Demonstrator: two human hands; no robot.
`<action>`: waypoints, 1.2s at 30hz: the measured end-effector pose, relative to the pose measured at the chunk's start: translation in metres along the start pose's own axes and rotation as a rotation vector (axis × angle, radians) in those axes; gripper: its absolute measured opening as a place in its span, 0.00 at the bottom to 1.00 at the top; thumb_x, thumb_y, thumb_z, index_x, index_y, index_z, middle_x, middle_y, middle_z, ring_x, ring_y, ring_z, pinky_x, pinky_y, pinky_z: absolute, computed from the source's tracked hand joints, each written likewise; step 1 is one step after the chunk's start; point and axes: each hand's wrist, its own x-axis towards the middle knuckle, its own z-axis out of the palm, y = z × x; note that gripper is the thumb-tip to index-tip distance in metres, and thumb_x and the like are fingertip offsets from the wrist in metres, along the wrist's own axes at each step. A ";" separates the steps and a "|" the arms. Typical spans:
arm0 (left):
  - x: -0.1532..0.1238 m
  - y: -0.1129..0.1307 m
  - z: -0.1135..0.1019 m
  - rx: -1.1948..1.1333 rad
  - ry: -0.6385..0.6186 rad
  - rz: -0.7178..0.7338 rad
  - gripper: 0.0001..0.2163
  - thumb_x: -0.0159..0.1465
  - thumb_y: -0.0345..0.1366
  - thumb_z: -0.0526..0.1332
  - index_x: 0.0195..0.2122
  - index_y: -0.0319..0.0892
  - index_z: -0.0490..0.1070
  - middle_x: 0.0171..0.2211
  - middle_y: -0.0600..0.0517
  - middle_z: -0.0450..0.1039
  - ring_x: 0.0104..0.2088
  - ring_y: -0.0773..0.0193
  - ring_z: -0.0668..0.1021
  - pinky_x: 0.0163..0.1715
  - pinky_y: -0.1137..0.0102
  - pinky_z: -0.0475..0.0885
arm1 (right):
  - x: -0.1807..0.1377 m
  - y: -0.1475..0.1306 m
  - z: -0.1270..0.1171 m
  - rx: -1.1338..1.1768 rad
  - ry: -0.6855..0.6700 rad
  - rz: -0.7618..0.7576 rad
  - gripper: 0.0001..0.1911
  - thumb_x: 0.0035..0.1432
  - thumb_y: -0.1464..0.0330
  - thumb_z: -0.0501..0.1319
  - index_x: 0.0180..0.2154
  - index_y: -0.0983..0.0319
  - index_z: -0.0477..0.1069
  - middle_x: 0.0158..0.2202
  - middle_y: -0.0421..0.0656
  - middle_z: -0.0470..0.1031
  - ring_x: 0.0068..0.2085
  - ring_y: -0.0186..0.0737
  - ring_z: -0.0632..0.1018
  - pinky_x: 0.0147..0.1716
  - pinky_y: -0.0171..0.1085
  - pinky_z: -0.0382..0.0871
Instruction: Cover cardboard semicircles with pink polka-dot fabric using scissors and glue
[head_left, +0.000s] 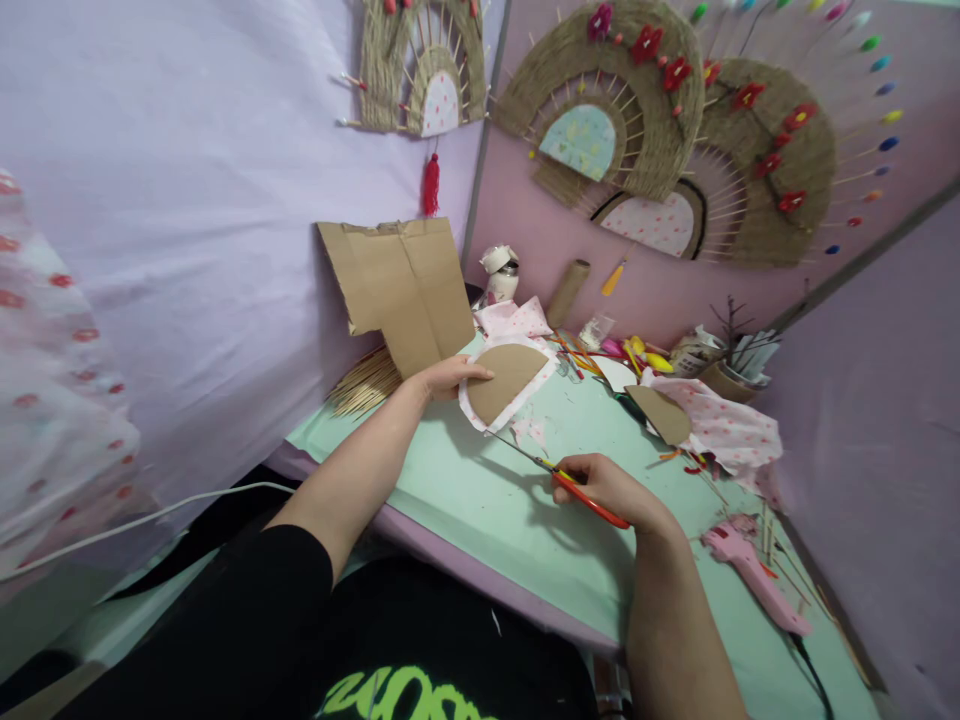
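Note:
My left hand (448, 378) is closed on the left edge of a cardboard half-circle (508, 378), thumb on top. White fabric with small pink spots (534, 393) sticks out as a border around the cardboard. In my right hand (596, 488) is a pair of scissors (570, 480) with orange and yellow handles. The blade tips reach the border's lower edge; whether they touch it I cannot tell. Small fabric scraps (531, 432) lie on the pale green table (465, 490) just beyond the blades.
Bent cardboard (409, 290) leans at the back left above a bundle of thin sticks (366, 385). At right lie another cardboard piece (660, 415), spotted cloth (731, 425) and a corded pink glue gun (757, 575). A jar (501, 275) and a cardboard tube (568, 292) stand behind.

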 end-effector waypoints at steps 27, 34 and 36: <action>0.000 -0.001 0.000 0.030 -0.001 -0.020 0.16 0.45 0.31 0.70 0.37 0.38 0.76 0.31 0.44 0.80 0.35 0.54 0.80 0.46 0.58 0.72 | 0.002 0.002 0.001 -0.031 0.004 -0.001 0.16 0.45 0.56 0.63 0.27 0.64 0.73 0.21 0.38 0.68 0.23 0.32 0.64 0.22 0.32 0.55; -0.002 0.002 0.003 0.032 0.014 -0.019 0.13 0.46 0.31 0.70 0.34 0.37 0.75 0.31 0.44 0.79 0.33 0.55 0.80 0.47 0.59 0.71 | 0.003 0.005 0.002 -0.033 0.014 -0.005 0.17 0.46 0.55 0.63 0.26 0.64 0.72 0.20 0.37 0.66 0.23 0.32 0.63 0.22 0.32 0.54; -0.003 0.002 0.004 0.026 0.016 -0.012 0.13 0.46 0.31 0.70 0.34 0.37 0.75 0.31 0.44 0.79 0.32 0.57 0.80 0.47 0.60 0.71 | 0.004 0.005 0.002 -0.040 0.019 -0.002 0.18 0.45 0.54 0.63 0.26 0.64 0.72 0.20 0.37 0.65 0.23 0.31 0.62 0.22 0.32 0.54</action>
